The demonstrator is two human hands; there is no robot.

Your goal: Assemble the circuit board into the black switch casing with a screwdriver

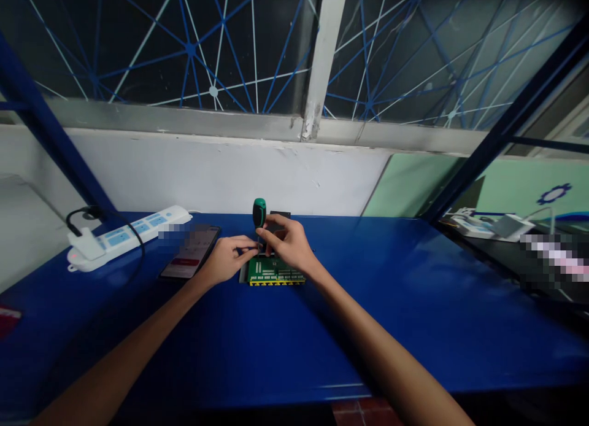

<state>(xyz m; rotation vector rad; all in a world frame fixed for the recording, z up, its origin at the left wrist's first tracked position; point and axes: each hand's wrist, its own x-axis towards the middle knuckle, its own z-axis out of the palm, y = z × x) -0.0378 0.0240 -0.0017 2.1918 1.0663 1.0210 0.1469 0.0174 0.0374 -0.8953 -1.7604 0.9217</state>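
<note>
A green circuit board [275,272] lies flat on the blue table [377,303], near its far middle. My right hand [288,242] is closed round the shaft of a screwdriver with a green and black handle [259,213], held upright with its tip down at the board's far edge. My left hand [229,258] rests beside the board's left edge, its fingers pinched together at the screwdriver's lower end; what they pinch is too small to make out.
A dark phone [191,254] lies just left of my left hand. A white power strip [124,234] with a black cable sits at the far left. Behind the table are a white wall and a window. Another bench with boxes [501,226] stands at the right.
</note>
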